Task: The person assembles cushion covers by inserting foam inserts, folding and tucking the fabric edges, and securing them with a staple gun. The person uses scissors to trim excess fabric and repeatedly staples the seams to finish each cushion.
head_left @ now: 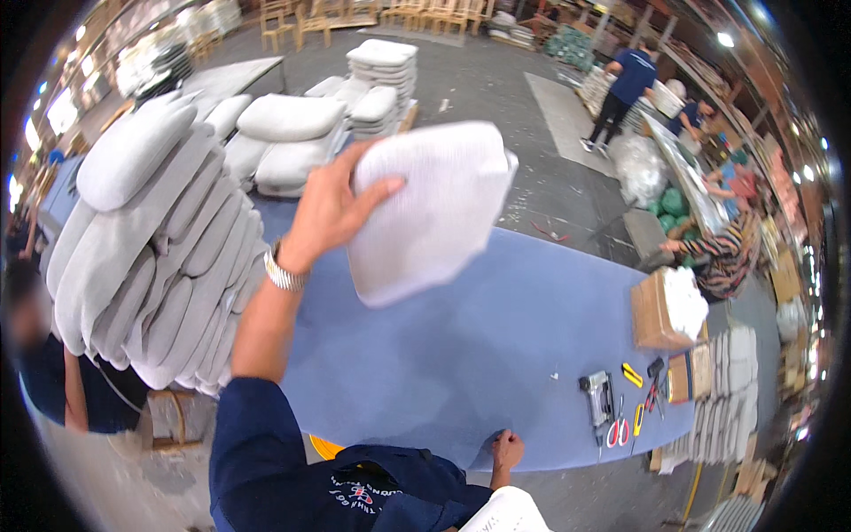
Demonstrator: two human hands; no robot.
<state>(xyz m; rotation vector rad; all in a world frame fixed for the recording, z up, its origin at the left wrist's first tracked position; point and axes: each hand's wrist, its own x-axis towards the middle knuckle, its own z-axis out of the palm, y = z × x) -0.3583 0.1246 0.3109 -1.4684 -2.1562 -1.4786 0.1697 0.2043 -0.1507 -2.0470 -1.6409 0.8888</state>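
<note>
My left hand (341, 199) is raised over the blue-covered table (425, 372), gripping a light grey upholstered seat pad (430, 199) by its left edge. The thumb lies across the near face and the fingers go behind it, mostly hidden. The pad is tilted up off the table and slightly blurred. My right hand (507, 449) rests at the table's near edge, fingers curled in, with nothing visible in it. Left of my left arm rises a tall stack of grey cushions (164, 257).
At the table's right lie a staple gun (599, 399), red-handled scissors (618, 432), a yellow utility knife (632, 375) and pliers (654, 396). A cardboard box (653, 310) with white material stands behind them. More cushions (292, 133) are piled beyond. A person (53, 372) is at the left; several others work far right.
</note>
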